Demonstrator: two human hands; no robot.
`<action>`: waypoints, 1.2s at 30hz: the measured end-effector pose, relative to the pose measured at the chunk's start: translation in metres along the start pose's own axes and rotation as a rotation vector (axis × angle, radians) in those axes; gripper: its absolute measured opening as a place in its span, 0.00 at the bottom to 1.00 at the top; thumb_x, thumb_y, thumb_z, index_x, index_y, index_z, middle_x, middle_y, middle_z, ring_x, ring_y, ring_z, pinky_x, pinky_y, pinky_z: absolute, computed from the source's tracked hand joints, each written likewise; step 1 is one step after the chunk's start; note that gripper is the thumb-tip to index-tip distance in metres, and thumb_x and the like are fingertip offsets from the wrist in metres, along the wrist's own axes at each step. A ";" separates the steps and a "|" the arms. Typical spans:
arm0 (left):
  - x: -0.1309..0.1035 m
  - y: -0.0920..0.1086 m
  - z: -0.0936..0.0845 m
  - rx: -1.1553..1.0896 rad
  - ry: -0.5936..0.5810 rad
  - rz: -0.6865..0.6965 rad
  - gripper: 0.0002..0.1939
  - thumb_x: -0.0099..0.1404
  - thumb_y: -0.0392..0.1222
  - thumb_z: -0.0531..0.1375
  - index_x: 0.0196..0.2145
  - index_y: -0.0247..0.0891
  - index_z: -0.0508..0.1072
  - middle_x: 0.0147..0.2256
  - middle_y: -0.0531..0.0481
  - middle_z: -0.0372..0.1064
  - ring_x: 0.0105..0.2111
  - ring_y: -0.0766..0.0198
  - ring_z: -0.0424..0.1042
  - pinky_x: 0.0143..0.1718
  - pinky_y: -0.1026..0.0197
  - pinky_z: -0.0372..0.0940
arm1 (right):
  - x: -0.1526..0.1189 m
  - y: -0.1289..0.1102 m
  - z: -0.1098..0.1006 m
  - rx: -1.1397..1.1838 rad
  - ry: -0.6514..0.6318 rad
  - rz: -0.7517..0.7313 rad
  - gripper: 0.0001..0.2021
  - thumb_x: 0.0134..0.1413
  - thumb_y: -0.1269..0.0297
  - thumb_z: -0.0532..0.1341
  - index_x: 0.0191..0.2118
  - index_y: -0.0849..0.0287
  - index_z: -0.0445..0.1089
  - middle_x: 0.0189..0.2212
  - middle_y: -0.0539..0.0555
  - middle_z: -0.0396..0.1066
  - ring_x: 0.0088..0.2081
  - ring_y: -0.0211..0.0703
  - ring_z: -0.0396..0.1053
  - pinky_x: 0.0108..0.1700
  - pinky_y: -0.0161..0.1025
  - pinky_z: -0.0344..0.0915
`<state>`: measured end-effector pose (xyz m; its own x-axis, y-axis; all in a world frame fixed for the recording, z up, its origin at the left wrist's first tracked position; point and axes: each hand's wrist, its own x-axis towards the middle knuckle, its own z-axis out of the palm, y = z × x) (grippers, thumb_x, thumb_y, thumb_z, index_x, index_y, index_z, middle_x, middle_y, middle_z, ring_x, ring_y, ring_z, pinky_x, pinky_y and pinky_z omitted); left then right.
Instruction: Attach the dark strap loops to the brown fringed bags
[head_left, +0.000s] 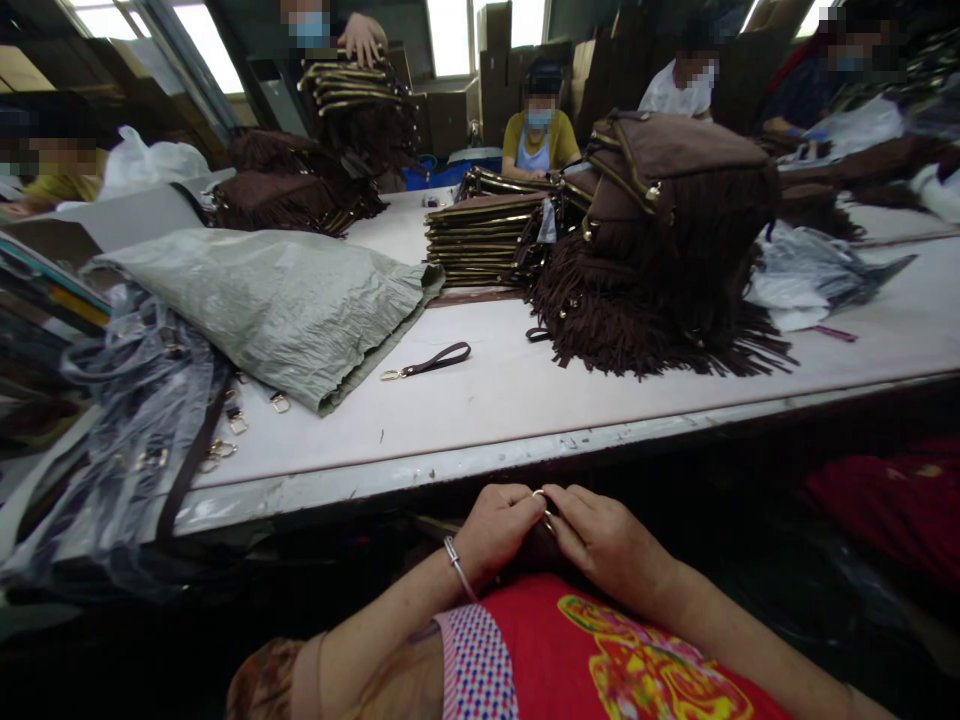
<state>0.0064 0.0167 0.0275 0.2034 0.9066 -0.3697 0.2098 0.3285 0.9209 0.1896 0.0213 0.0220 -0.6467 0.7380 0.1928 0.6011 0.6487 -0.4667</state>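
Observation:
Close to my body, below the table's front edge, my left hand (pixel 496 525) and my right hand (pixel 609 535) meet with pinched fingertips. Between them shows a small gold metal ring (pixel 538 494), gripped from both sides. Dark brown material hangs under the fingers; its shape is mostly hidden. On the table ahead lies a brown wrist strap (pixel 439 359) with a gold clasp. Beyond it to the right is a pile of brown fringed bags (pixel 667 220).
A grey-green woven sack (pixel 262 290) lies left, beside plastic-wrapped straps (pixel 135 430) hanging over the table edge (pixel 420 475). Gold-zippered pouches (pixel 484 240) are stacked mid-table. Clear plastic bags (pixel 814 270) lie right. A person in yellow (pixel 559 140) sits opposite; several others are around.

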 end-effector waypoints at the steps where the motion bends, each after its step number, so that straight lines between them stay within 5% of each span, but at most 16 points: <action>1: 0.000 -0.001 0.000 -0.020 -0.006 -0.017 0.16 0.60 0.48 0.55 0.21 0.34 0.70 0.21 0.54 0.61 0.23 0.69 0.57 0.22 0.66 0.50 | 0.000 0.000 0.001 -0.020 0.000 -0.005 0.14 0.66 0.66 0.49 0.52 0.63 0.65 0.35 0.58 0.71 0.36 0.46 0.72 0.40 0.44 0.72; 7: -0.001 -0.007 -0.001 -0.106 -0.083 0.008 0.17 0.62 0.51 0.55 0.26 0.34 0.71 0.24 0.53 0.64 0.24 0.68 0.59 0.23 0.66 0.54 | 0.002 0.004 0.008 -0.053 0.016 0.030 0.11 0.66 0.67 0.49 0.45 0.62 0.66 0.31 0.56 0.70 0.33 0.46 0.70 0.36 0.44 0.70; 10: -0.005 -0.004 -0.006 -0.112 -0.158 0.100 0.09 0.57 0.43 0.60 0.32 0.34 0.74 0.28 0.52 0.67 0.27 0.68 0.63 0.28 0.66 0.59 | 0.000 0.011 0.010 0.000 0.088 0.073 0.09 0.64 0.67 0.51 0.42 0.61 0.67 0.31 0.56 0.71 0.33 0.46 0.71 0.37 0.44 0.70; 13: -0.008 0.001 -0.009 0.021 -0.135 0.214 0.11 0.52 0.33 0.61 0.35 0.34 0.77 0.30 0.51 0.71 0.30 0.67 0.66 0.33 0.65 0.61 | -0.003 0.017 0.010 -0.001 0.167 0.079 0.10 0.64 0.68 0.51 0.44 0.63 0.68 0.32 0.57 0.73 0.33 0.46 0.72 0.37 0.44 0.71; 17: -0.006 0.005 -0.007 0.253 -0.035 0.431 0.12 0.56 0.33 0.59 0.37 0.36 0.80 0.30 0.49 0.71 0.31 0.65 0.68 0.37 0.63 0.62 | -0.006 0.020 0.008 0.036 0.230 0.123 0.12 0.62 0.69 0.53 0.47 0.64 0.68 0.35 0.59 0.75 0.37 0.46 0.74 0.41 0.44 0.73; 21: -0.004 0.003 -0.007 0.338 -0.122 0.554 0.16 0.56 0.31 0.58 0.42 0.34 0.79 0.31 0.48 0.71 0.31 0.65 0.68 0.36 0.63 0.64 | -0.007 0.019 0.004 0.078 0.263 0.163 0.12 0.62 0.68 0.53 0.47 0.62 0.69 0.39 0.60 0.76 0.41 0.46 0.75 0.45 0.43 0.73; 25: -0.003 0.001 -0.006 0.342 -0.134 0.550 0.16 0.57 0.31 0.58 0.42 0.35 0.79 0.32 0.48 0.73 0.33 0.64 0.70 0.38 0.63 0.65 | -0.011 0.014 -0.001 0.076 0.245 0.186 0.12 0.62 0.68 0.53 0.47 0.62 0.69 0.39 0.59 0.77 0.40 0.46 0.75 0.44 0.43 0.73; 31: -0.002 -0.002 0.006 0.363 0.141 0.381 0.08 0.59 0.35 0.58 0.32 0.36 0.78 0.30 0.48 0.76 0.30 0.65 0.72 0.35 0.64 0.65 | -0.014 0.005 -0.002 0.056 0.206 0.184 0.10 0.63 0.68 0.52 0.44 0.59 0.69 0.40 0.59 0.76 0.41 0.46 0.75 0.44 0.42 0.73; 36: -0.002 -0.004 0.011 0.375 0.190 0.381 0.08 0.61 0.38 0.58 0.29 0.35 0.76 0.28 0.49 0.75 0.27 0.66 0.70 0.32 0.65 0.63 | -0.011 0.004 0.004 0.037 0.170 0.233 0.11 0.64 0.67 0.51 0.45 0.60 0.68 0.38 0.59 0.75 0.39 0.47 0.74 0.44 0.44 0.72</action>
<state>0.0159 0.0104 0.0234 0.1630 0.9858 0.0405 0.4879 -0.1162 0.8651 0.1970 0.0148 0.0148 -0.4035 0.8887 0.2176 0.7044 0.4535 -0.5460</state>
